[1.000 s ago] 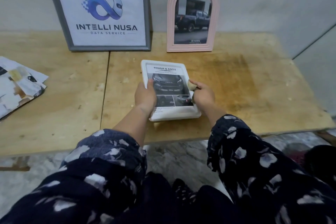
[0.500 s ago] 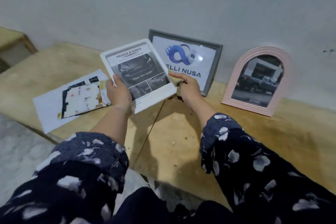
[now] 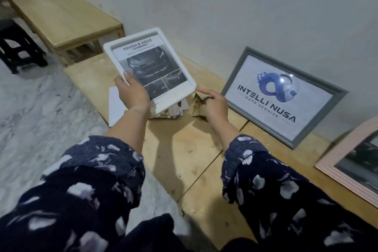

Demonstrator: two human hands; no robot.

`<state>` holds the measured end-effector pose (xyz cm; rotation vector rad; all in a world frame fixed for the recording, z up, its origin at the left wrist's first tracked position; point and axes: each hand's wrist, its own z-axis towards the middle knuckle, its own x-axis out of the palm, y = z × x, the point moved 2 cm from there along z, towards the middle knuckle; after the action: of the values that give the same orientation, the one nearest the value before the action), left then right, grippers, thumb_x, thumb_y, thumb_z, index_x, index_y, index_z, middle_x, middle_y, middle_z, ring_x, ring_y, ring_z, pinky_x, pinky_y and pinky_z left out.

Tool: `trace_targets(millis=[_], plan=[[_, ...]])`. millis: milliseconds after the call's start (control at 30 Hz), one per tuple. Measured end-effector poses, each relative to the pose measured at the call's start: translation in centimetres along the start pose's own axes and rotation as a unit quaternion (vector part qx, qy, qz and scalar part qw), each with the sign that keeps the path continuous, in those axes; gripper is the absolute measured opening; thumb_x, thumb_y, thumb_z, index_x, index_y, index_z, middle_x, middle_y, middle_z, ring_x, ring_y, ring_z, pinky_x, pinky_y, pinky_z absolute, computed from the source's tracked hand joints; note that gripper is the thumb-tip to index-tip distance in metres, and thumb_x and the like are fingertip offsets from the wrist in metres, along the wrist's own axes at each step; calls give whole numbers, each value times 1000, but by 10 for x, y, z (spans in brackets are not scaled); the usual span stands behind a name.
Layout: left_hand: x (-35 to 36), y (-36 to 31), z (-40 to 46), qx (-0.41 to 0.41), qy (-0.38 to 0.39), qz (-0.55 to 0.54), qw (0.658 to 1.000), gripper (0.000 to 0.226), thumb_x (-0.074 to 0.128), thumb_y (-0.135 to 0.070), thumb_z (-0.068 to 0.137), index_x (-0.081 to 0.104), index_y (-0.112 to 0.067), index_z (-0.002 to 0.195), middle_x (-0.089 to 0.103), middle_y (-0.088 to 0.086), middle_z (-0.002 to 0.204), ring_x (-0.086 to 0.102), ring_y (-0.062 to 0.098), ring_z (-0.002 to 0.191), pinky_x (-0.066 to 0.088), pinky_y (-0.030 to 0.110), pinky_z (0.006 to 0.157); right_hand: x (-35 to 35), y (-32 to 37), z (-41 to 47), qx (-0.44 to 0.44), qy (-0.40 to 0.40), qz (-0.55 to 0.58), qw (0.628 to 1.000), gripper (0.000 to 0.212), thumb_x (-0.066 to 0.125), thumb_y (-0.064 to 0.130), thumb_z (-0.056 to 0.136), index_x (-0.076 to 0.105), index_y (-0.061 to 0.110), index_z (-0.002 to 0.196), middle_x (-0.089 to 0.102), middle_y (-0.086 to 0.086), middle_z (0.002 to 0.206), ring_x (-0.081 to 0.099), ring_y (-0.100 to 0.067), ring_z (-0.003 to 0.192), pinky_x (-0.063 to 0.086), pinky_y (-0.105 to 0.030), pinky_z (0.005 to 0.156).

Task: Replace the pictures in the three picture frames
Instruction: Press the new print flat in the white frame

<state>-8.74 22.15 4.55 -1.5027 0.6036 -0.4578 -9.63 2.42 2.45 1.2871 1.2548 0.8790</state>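
Three picture frames show in the head view, and one of them is up in the air. The left hand (image 3: 134, 94) grips the white rectangular plastic frame (image 3: 150, 68) at its lower left corner, thumb over the front, holding it tilted above the low pale wooden table (image 3: 184, 157). The print inside reads "TOUGH & AGILE" over a dark car. The right hand (image 3: 214, 104) sits just beside the frame's lower right corner, fingers curled round a crumpled brown cloth (image 3: 197, 103) that rests on the table. Under the lifted frame lies a loose pile of printed papers (image 3: 173, 110), partly hidden. To the right, the grey rectangular wooden frame (image 3: 284, 96) with the blue "INTELLI NUSA" logo leans against the pale wall (image 3: 225, 6). At the far right edge, the pink arched frame (image 3: 353, 161) is only partly in shot. Both arms wear dark navy floral sleeves (image 3: 81, 180). Far left, a black plastic stool (image 3: 18, 47) stands on the marbled floor beside a second wooden bench (image 3: 61, 14).
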Motion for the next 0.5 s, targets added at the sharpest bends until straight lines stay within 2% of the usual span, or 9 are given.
trace_targets(millis=[67, 100, 167, 233, 300, 400, 500], plan=[[8, -5, 22, 5, 3, -1, 1000, 36, 27, -36, 105, 45, -8, 118, 52, 1, 104, 47, 20, 88, 32, 20, 72, 6, -10, 17, 0, 18, -35, 999, 55, 31, -8, 84, 73, 25, 97, 60, 3, 116, 55, -8, 85, 44, -12, 58], [15, -7, 35, 12, 15, 7, 1000, 37, 27, -36, 105, 46, -8, 120, 52, 2, 105, 47, 19, 89, 32, 20, 74, 9, -17, 28, 5, 14, -58, 998, 55, 31, -6, 85, 72, 28, 96, 62, 3, 114, 58, -12, 85, 47, -19, 60], [26, -7, 55, 36, 47, 19, 998, 40, 28, -37, 104, 47, -8, 123, 55, 3, 110, 51, 21, 95, 37, 24, 81, 10, -28, 45, 6, 1, -118, 993, 55, 32, -1, 85, 70, 35, 102, 66, 3, 107, 60, -15, 72, 51, -26, 54], [42, -4, 78, 42, 76, 23, 996, 40, 29, -38, 104, 49, -9, 123, 56, 2, 111, 53, 22, 100, 42, 29, 87, 14, -33, 73, -21, -14, -178, 984, 55, 34, 2, 86, 68, 37, 109, 66, 4, 113, 62, -18, 71, 51, -30, 56], [56, 1, 91, 40, 98, 25, 994, 40, 29, -37, 104, 49, -7, 123, 56, 3, 111, 53, 21, 101, 42, 30, 88, 17, -33, 98, -60, -23, -243, 968, 52, 37, 4, 87, 65, 36, 117, 63, 5, 125, 63, -19, 92, 49, -27, 71], [73, 10, 111, 32, 119, 26, 992, 35, 31, -36, 104, 51, -9, 115, 57, 5, 108, 53, 22, 99, 43, 35, 92, 29, -40, 125, -102, -13, -332, 938, 55, 36, 2, 88, 57, 30, 131, 57, 6, 135, 54, -19, 120, 42, -30, 97], [83, 21, 128, 14, 142, 31, 989, 38, 32, -36, 104, 50, -6, 120, 57, 9, 114, 52, 24, 102, 41, 36, 94, 51, -65, 122, -61, 114, -479, 868, 58, 33, 0, 88, 45, 22, 140, 48, -2, 143, 41, -23, 132, 29, -38, 111]])
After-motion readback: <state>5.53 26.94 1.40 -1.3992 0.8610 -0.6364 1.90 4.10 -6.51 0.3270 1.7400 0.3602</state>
